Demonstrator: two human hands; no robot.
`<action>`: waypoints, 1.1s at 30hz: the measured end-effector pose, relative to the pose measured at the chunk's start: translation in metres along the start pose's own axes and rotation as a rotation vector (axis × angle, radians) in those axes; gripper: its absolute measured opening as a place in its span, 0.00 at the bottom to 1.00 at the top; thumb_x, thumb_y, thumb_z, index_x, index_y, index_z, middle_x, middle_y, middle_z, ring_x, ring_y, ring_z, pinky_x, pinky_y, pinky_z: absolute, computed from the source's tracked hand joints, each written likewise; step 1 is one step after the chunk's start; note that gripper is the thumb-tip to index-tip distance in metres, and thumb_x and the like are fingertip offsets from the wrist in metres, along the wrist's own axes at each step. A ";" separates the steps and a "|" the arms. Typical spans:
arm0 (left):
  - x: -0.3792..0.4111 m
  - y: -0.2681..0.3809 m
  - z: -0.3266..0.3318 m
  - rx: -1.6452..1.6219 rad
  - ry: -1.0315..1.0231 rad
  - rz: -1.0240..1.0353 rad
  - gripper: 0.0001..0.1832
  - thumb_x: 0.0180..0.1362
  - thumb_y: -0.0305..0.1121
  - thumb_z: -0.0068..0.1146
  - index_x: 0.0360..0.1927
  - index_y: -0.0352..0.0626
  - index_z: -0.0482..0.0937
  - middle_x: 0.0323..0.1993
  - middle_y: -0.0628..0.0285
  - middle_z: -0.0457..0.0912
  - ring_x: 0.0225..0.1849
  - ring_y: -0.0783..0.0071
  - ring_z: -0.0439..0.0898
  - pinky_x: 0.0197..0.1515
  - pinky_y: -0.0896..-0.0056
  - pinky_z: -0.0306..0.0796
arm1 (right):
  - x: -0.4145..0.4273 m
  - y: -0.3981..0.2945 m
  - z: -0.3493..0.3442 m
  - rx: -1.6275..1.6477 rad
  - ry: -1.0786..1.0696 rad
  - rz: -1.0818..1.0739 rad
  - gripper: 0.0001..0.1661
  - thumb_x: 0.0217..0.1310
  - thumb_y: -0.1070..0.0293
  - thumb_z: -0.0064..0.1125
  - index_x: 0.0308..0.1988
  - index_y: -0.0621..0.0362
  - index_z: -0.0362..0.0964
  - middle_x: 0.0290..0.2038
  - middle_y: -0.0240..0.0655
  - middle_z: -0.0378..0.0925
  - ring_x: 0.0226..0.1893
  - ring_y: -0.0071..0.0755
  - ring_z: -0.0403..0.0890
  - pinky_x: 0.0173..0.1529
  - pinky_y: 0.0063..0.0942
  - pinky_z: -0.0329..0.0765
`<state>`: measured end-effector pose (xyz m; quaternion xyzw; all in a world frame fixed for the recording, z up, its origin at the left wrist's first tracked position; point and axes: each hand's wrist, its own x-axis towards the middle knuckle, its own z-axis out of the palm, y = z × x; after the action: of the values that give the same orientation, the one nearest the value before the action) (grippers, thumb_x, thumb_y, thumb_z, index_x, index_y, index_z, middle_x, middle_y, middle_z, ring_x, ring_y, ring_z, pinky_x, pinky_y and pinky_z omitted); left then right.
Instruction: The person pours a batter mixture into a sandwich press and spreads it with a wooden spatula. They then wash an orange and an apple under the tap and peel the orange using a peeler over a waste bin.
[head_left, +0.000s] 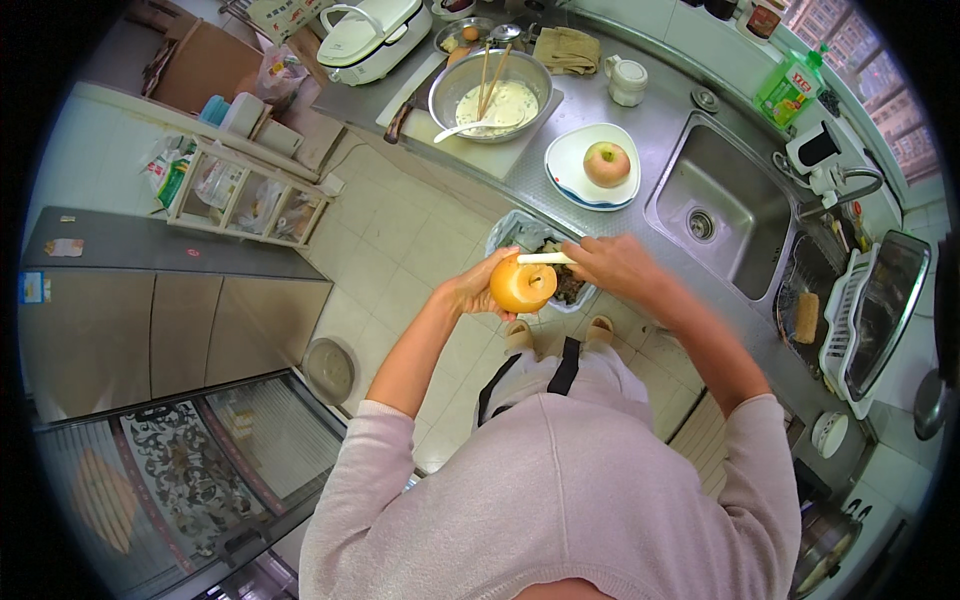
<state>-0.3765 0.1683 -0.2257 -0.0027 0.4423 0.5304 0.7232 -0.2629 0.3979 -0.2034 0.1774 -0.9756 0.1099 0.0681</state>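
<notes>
My left hand (480, 289) holds a round yellow-orange fruit (517, 294), perhaps a pear, with its stem end facing up and part of its skin peeled off around the stem. In my right hand (611, 262) is a white-handled or white-bodied tool (545, 258), probably a peeler, its end against the fruit's upper side. Both hands are above a lined trash bin (512, 229) with scraps in it. On the steel counter beyond, a red and green apple (607, 164) sits on white plates (574, 161).
A metal bowl (442, 94) with batter, chopsticks and a spoon stands on a white cutting board (491, 156), beside a knife (399, 122). To the right are a sink (739, 202) and a dish rack (847, 315). A basin (328, 371) lies on the floor.
</notes>
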 end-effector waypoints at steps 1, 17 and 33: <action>0.004 -0.004 -0.001 -0.017 0.057 0.011 0.36 0.59 0.65 0.29 0.50 0.43 0.70 0.32 0.54 0.80 0.22 0.64 0.80 0.24 0.67 0.78 | -0.001 -0.003 0.005 0.021 -0.003 0.034 0.12 0.57 0.56 0.51 0.37 0.49 0.65 0.22 0.33 0.71 0.18 0.40 0.77 0.19 0.35 0.72; 0.033 -0.050 -0.038 -0.068 0.423 0.413 0.33 0.59 0.60 0.40 0.58 0.45 0.62 0.51 0.53 0.72 0.46 0.62 0.78 0.47 0.60 0.76 | -0.009 -0.008 0.113 0.655 -0.068 0.800 0.17 0.59 0.52 0.53 0.41 0.52 0.64 0.23 0.37 0.75 0.21 0.36 0.77 0.25 0.33 0.74; 0.024 -0.054 -0.032 -0.252 0.167 0.644 0.34 0.52 0.45 0.54 0.60 0.43 0.59 0.55 0.56 0.68 0.56 0.62 0.71 0.57 0.59 0.68 | 0.028 -0.031 0.087 1.977 0.366 1.063 0.14 0.55 0.71 0.59 0.41 0.56 0.64 0.25 0.29 0.69 0.19 0.18 0.68 0.18 0.16 0.66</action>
<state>-0.3541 0.1483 -0.2859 0.0042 0.4092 0.7795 0.4742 -0.2860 0.3395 -0.2771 -0.3016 -0.3885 0.8706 -0.0157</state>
